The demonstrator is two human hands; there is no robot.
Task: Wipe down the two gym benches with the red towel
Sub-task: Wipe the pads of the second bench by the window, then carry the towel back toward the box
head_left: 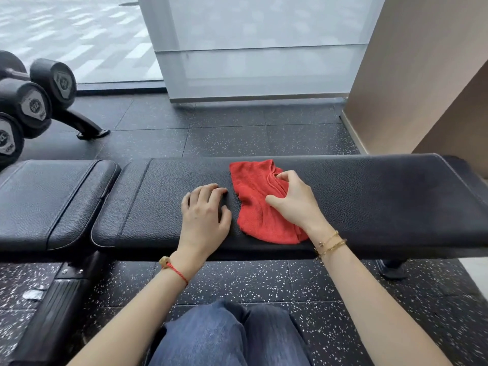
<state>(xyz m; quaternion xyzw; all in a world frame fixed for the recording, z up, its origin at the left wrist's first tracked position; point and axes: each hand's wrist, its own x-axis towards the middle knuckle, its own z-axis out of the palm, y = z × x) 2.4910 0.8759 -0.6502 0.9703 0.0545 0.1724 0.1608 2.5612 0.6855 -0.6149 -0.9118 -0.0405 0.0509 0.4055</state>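
The red towel (260, 202) lies crumpled on the long black pad of the gym bench (369, 204), roughly at the middle of its length, reaching from near the far edge almost to the near edge. The right hand (293, 202) rests on top of the towel's right half — its fingers are curled and bunch the cloth beneath them, the thumb pointing left across the fabric, so the towel is gripped and pressed against the pad. Folds of cloth gather under the fingertips (281, 177). Two thin gold bracelets (330, 244) circle the right wrist.

Just to the left of the towel, apart from it by a narrow strip of bare pad, the left hand (204, 210) lies palm down on the bench with its fingers bent at the knuckles and holding nothing, the tips touching the leather. A red string bracelet (175, 269) with a small gold charm sits on the left wrist.

Further left, a separate seat pad (52, 199) adjoins the long one across a narrow gap. Beyond it, at the left edge, black dumbbells (34, 101) sit on a rack. The floor (264, 133) is black rubber tile flecked with white. Blue jeans (229, 336) show at the bottom, between the forearms — a frosted glass panel (264, 48) and a tan wall (422, 62) stand behind the bench
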